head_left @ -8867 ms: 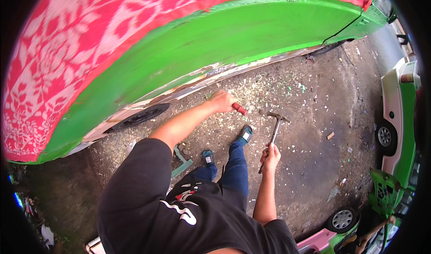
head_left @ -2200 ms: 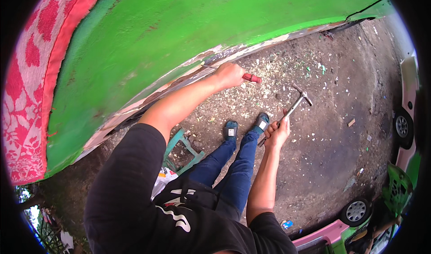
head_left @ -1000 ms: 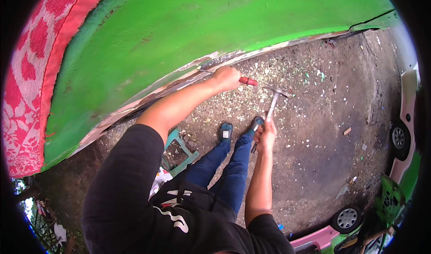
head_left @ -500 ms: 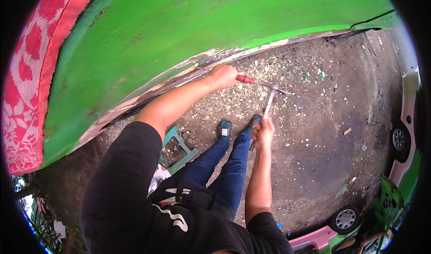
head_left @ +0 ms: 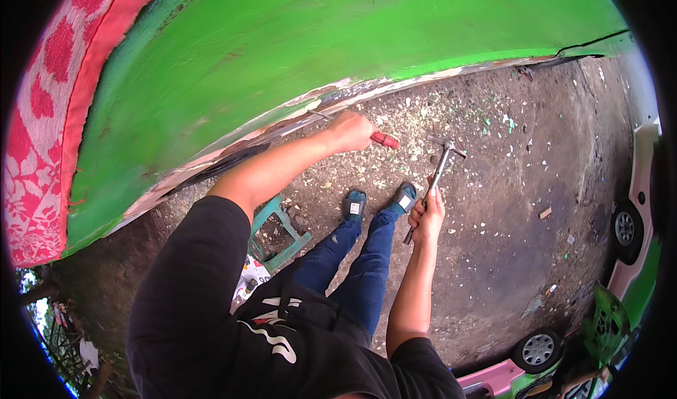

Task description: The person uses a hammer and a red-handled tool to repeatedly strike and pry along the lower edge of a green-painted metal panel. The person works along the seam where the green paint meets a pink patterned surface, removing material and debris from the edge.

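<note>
My left hand [head_left: 351, 131] is wrapped round a red-handled screwdriver [head_left: 384, 140]. Its metal shaft points left at the lower edge of a green painted panel [head_left: 233, 67], where filler and paint are chipped away; whether it is a chisel-type tip I cannot see. My right hand [head_left: 427, 217] grips the handle of a metal hammer [head_left: 443, 160]. The hammer's head is to the right of the screwdriver's butt end, with a gap between them.
Pale and green paint chips lie scattered over the dirt ground [head_left: 493, 258]. A green plastic stool [head_left: 278, 231] stands left of my feet. A pink patterned cloth [head_left: 46, 152] hangs over the panel at the far left. Pink-and-green vehicle parts with wheels [head_left: 539, 349] are at the right.
The hammer has swung back to the right, away from the screwdriver's butt, and my right hand has moved right with it. My left hand and the screwdriver stay nearly in place.
</note>
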A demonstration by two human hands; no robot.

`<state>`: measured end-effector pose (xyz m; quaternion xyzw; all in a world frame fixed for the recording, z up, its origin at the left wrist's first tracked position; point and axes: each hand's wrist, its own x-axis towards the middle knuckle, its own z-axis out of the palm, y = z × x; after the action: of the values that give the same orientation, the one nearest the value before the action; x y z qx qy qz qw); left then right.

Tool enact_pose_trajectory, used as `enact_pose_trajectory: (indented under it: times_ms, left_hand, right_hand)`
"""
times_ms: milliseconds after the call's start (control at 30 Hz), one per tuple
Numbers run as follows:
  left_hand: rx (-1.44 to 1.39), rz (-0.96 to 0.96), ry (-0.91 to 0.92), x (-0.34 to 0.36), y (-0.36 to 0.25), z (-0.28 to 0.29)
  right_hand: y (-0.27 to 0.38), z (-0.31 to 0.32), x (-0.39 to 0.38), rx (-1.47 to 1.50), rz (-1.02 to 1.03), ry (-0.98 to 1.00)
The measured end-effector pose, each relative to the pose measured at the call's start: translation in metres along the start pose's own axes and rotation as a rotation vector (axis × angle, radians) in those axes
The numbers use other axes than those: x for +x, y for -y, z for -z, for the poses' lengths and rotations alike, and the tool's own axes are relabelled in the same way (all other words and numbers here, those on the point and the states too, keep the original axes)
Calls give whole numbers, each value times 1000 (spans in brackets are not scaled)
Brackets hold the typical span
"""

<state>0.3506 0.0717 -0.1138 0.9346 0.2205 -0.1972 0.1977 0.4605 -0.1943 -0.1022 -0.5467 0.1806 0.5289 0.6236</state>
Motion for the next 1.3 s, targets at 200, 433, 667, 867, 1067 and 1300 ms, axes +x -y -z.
enact_pose_trajectory:
  times_ms: [200, 433, 667, 867, 1067, 1300]
  left_hand:
    - [-31, -174, -158, -18, 2, -3]
    - [-93, -363, -428, -26, 0, 5]
    - [-59, -407, -498, -16, -3, 16]
    - [-3, -440, -494, -18, 0, 9]
    - [-18, -513, -555, -15, -4, 15]
    - [106, -392, -403, -9, -5, 8]
  right_hand:
    - [-9, 0, -22, 45, 49, 19]
    - [-37, 10, -42, 18, 38, -8]
    - [-59, 17, -59, 64, 38, -29]
    - [-62, 14, -67, 24, 72, -58]
    - [-59, 4, -68, -14, 104, -46]
    - [-49, 0, -72, -82, 121, -54]
